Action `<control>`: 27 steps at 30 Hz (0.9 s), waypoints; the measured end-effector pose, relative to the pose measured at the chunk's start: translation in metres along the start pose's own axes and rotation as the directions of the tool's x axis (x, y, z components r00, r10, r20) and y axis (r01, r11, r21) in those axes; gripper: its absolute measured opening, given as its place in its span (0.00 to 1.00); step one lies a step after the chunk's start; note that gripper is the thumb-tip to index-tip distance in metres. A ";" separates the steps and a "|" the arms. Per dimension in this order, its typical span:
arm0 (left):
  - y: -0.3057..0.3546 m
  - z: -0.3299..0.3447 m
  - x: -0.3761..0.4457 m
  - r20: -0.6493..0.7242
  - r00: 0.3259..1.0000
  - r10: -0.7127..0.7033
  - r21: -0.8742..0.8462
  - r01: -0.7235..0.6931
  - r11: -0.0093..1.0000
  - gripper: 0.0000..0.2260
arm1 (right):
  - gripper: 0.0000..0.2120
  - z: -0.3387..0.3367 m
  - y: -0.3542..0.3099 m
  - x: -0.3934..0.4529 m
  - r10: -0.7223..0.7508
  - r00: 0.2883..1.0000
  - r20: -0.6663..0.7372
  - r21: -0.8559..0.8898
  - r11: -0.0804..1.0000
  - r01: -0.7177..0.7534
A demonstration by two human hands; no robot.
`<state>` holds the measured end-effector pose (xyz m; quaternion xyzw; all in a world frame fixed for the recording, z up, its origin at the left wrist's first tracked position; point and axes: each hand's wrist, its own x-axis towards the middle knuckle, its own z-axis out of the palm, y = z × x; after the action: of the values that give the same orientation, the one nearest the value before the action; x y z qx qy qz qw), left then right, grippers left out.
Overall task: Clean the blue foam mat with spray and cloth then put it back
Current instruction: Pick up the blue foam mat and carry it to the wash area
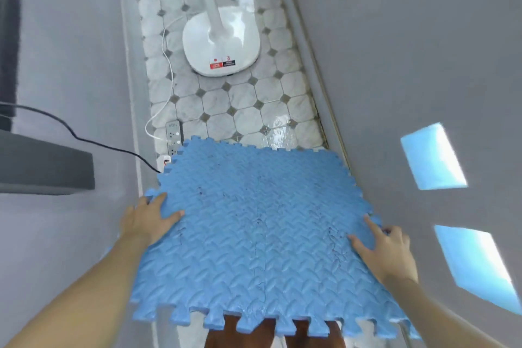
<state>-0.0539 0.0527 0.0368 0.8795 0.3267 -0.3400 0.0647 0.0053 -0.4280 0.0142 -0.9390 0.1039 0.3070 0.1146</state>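
Narrow strip of tiled floor [226, 110] below me, pale octagon tiles with small grey diamonds, grey walls [395, 37] closing in on both sides. Now the grip: my left hand [147, 220] is on the mat's left edge, thumb lying across the top, fingers curled round the rim so they go out of sight beneath. My right hand [387, 246] takes the right edge, thumb and forefinger spread flat on the top face, the other fingers bent over the rim. So both hands are clamped on the mat [254, 220], one on each side, holding it level in front of me above the floor. It's blue foam, herringbone ridges, jigsaw teeth all round, a seam running down the middle, a few dark marks near that seam and toward the right. Its near edge hides most of my legs [243, 330]. Just past its far left corner, a power strip [173, 135] lies on the tiles with a white cable [166, 70] plugged in and a black cable [84, 138] trailing in from the left. Farther off stands a white fan base [221, 45] with its pole rising. On the right wall, two bright blue patches [432, 155].
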 end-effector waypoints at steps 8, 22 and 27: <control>-0.013 -0.095 -0.091 -0.019 0.973 0.231 0.192 -0.223 0.956 0.33 | 0.31 -0.073 0.006 -0.168 0.181 0.983 -0.021 0.067 0.981 -0.179; 0.008 -0.146 -0.212 0.128 0.763 0.634 0.450 -0.614 0.648 0.33 | 0.31 -0.015 0.047 -0.459 0.601 0.798 0.049 0.355 0.736 -0.576; 0.057 -0.106 -0.277 0.267 0.625 0.733 0.535 -0.729 0.427 0.32 | 0.31 0.055 0.073 -0.563 0.761 0.637 0.125 0.496 0.508 -0.704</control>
<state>-0.1132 -0.1033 0.2887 0.9057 -0.2117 -0.3591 -0.0765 -0.4892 -0.4115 0.2976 -0.7568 0.5728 0.2364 0.2078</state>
